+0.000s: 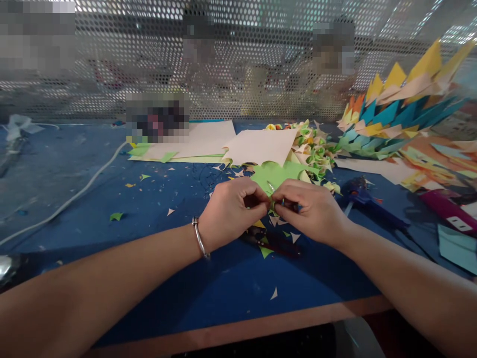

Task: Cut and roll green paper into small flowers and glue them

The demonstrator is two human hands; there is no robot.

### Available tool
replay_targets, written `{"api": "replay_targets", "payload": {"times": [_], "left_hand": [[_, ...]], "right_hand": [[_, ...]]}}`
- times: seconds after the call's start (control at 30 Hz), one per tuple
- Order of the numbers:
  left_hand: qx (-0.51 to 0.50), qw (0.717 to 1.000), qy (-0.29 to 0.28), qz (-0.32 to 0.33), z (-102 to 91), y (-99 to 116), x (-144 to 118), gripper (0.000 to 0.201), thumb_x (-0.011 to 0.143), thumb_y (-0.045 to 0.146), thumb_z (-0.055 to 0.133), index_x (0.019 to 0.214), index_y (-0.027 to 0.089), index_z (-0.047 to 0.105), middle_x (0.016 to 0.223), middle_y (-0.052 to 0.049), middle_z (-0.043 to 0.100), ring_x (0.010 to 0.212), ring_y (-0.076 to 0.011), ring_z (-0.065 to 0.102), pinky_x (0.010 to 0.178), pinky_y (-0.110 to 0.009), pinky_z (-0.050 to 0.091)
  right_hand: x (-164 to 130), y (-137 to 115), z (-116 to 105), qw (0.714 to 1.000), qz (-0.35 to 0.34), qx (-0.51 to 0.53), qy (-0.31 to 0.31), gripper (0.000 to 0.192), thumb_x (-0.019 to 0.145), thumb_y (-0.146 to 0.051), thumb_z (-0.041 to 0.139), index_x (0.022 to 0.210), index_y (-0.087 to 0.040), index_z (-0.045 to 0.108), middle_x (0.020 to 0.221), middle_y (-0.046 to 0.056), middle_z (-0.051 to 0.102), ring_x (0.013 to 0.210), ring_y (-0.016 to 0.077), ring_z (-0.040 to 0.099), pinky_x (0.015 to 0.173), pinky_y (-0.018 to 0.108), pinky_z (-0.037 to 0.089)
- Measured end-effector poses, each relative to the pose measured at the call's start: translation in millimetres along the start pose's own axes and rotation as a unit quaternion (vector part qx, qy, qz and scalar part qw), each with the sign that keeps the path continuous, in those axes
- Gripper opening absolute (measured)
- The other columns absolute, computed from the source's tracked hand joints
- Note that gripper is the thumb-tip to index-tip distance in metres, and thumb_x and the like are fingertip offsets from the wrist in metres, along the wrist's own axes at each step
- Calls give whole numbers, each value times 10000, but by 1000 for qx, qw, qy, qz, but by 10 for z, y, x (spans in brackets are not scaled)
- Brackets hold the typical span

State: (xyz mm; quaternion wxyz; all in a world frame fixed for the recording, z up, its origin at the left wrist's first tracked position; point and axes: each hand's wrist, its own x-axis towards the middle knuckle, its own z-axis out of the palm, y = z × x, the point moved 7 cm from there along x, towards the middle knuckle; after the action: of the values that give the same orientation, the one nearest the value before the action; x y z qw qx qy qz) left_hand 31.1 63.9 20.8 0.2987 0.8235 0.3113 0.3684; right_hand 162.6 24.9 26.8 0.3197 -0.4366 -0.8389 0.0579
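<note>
My left hand and my right hand meet over the blue table, fingertips pinched together on a small green paper piece. A silver bangle circles my left wrist. Under the hands lie dark scissors and several small paper scraps. Just behind the hands sits a green paper sheet with a white sheet over it.
A heap of small folded paper pieces lies behind; a big spiky paper form stands at right. A blue glue gun, a magenta object, a white cable and a perforated metal screen are around.
</note>
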Motion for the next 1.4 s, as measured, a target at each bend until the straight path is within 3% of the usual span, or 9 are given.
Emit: {"api": "replay_targets", "payload": {"times": [0.43,0.53,0.7,0.83,0.93,1.07,1.17,1.3,1.4], "left_hand": [[27,997,-55,52,-14,125,8,121,747,90,605,688,180,658,690,4,651,670,-115,612,613,-237,487],[10,999,-37,23,-80,72,26,101,754,117,601,729,175,679,715,-13,683,658,-116,621,616,-247,504],[-93,993,-3,-78,-154,-244,113,44,765,212,672,776,171,686,700,-26,707,628,-117,630,577,-242,502],[-217,964,19,-155,-134,-475,157,87,738,224,720,776,164,670,690,-18,679,640,-109,631,561,-220,500],[-287,936,32,-202,-94,-554,154,115,701,203,739,742,172,636,653,6,639,630,-100,618,569,-215,506],[-324,918,33,-227,-53,-563,144,162,664,229,759,737,179,623,689,9,636,656,-105,630,573,-218,505],[-323,918,26,-228,-44,-559,142,203,643,253,779,753,187,621,690,18,627,646,-109,622,584,-233,515],[-337,917,19,-214,-34,-551,149,234,609,219,805,743,185,616,704,28,631,647,-100,624,650,-247,546],[-339,919,13,-202,-23,-538,155,219,615,203,798,731,179,614,705,30,638,655,-91,630,686,-242,555]], "right_hand": [[-40,-18,-15,999,-15,25,-17,114,909,-149,583,869,-161,689,790,56,679,717,153,644,631,267,489],[-27,-8,-165,1000,-1,11,27,120,938,-212,598,889,-182,704,817,63,704,727,168,654,648,294,502],[-99,41,-642,987,45,-105,116,134,934,-252,601,863,-229,712,789,55,713,697,183,648,645,317,495],[-473,380,-989,953,159,-230,117,247,910,-399,560,853,-228,728,811,59,707,647,178,644,581,299,491],[-946,848,-1098,921,271,-273,56,353,818,-534,574,910,-232,733,794,49,692,533,180,610,539,334,493],[-1427,1240,-1117,898,334,-287,22,493,763,-613,554,1024,-222,701,960,102,685,780,273,679,701,417,539],[-1542,1320,-1072,883,369,-290,12,535,769,-610,543,1112,-220,674,1017,112,668,777,269,669,712,417,525],[-1489,1288,-1040,881,369,-296,27,538,776,-621,481,1028,-186,671,992,131,686,804,278,660,808,428,505],[-1502,1292,-1089,861,423,-278,45,537,704,-643,518,984,-213,675,964,117,726,756,278,665,735,413,494]]}}
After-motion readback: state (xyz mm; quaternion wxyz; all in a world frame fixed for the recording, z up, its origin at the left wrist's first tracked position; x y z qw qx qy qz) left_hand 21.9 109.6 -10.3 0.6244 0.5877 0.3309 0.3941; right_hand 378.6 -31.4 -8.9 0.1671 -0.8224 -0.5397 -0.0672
